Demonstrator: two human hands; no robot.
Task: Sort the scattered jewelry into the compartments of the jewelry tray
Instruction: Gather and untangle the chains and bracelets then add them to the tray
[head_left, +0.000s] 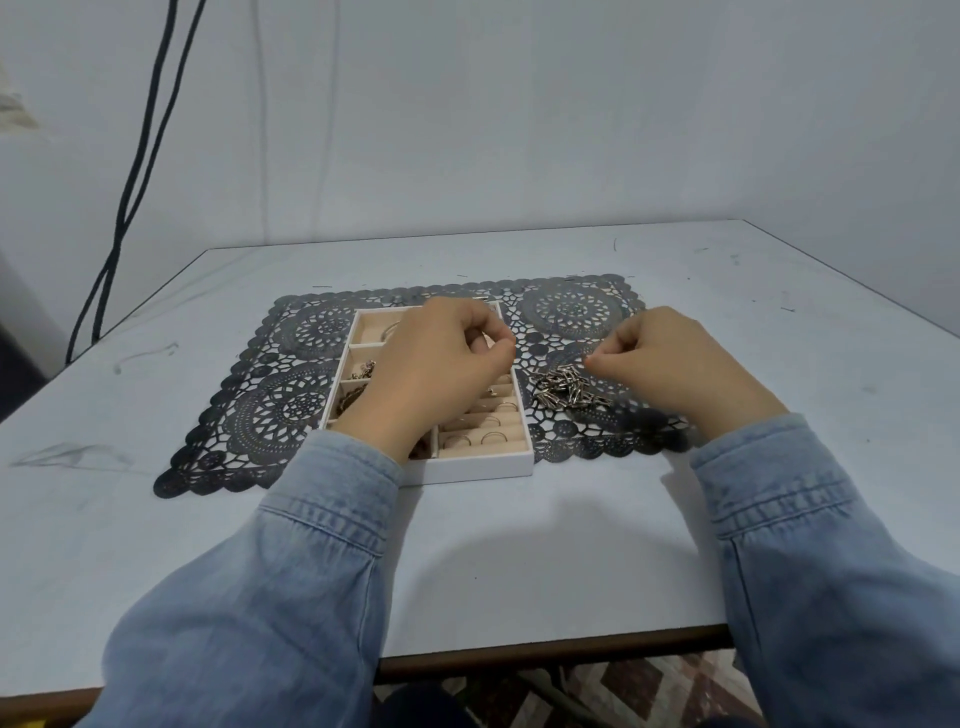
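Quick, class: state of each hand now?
Left hand: fingertips pinched over the jewelry tray; contents cannot be told.
Right hand: pinched near the jewelry pile; cannot tell.

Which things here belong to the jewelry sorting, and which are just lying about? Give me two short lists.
For the job: jewelry tray, rings in its slots, pile of silvery jewelry beside it, left hand, right hand.

Just lying about: dark lace placemat, black cables by the wall, table.
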